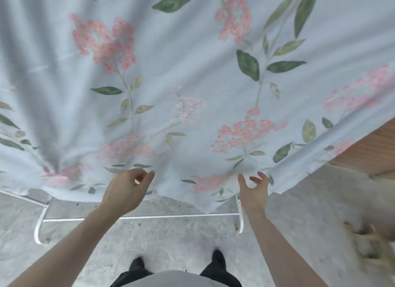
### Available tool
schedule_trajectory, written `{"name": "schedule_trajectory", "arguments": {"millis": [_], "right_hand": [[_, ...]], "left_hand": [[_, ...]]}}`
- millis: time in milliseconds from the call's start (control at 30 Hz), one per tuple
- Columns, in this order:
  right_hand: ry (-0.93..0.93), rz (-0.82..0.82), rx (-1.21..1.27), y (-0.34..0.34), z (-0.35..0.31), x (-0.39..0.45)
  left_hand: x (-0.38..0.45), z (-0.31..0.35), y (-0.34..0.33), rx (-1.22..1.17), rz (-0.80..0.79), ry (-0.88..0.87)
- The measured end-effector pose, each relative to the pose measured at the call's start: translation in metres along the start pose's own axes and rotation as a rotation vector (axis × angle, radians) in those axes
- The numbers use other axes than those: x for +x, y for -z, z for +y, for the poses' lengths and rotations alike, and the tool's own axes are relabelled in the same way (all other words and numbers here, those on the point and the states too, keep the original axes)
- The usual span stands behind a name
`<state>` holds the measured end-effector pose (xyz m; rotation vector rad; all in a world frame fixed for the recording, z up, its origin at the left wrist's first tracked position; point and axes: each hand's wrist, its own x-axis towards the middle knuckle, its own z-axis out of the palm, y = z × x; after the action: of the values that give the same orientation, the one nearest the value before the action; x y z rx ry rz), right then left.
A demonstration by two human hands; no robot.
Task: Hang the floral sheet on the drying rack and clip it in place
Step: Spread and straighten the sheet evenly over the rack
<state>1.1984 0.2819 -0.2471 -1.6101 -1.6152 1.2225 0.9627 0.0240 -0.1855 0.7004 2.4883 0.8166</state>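
Floral sheet (192, 73) drapes over white drying rack (136, 218), hem just beyond both hands. Left hand (126, 190) and right hand (254, 190): fingers loosely curled, apart, holding nothing.

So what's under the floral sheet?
Below the floral sheet, only the drying rack's white lower bar and legs show, on grey floor. The upper rails are covered.

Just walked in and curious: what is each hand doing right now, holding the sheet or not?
Left hand: open, fingers loosely curled, holding nothing, just in front of the floral sheet.
Right hand: open, fingers spread, holding nothing.
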Motion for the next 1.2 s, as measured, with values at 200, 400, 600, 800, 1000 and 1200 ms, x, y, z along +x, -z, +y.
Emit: {"name": "schedule_trajectory", "arguments": {"millis": [200, 400, 600, 800, 1000, 1200], "right_hand": [[0.156, -0.076, -0.096, 0.066, 0.001, 0.093], [0.129, -0.185, -0.135, 0.087, -0.013, 0.148], [0.304, -0.325, -0.144, 0.093, -0.012, 0.166], [0.372, -0.259, -0.325, 0.129, 0.001, 0.17], [0.342, -0.284, -0.422, 0.147, 0.017, 0.169], [0.365, -0.4, -0.352, 0.147, 0.03, 0.153]], "left_hand": [[0.002, 0.114, -0.083, -0.115, 0.038, 0.013], [-0.031, 0.185, -0.147, -0.109, 0.01, 0.034], [-0.06, 0.184, -0.164, -0.075, -0.006, 0.105], [-0.078, 0.168, -0.162, -0.035, 0.011, 0.148], [-0.08, 0.166, -0.165, -0.07, -0.029, 0.135], [-0.071, 0.185, -0.174, -0.108, -0.041, 0.096]]}}
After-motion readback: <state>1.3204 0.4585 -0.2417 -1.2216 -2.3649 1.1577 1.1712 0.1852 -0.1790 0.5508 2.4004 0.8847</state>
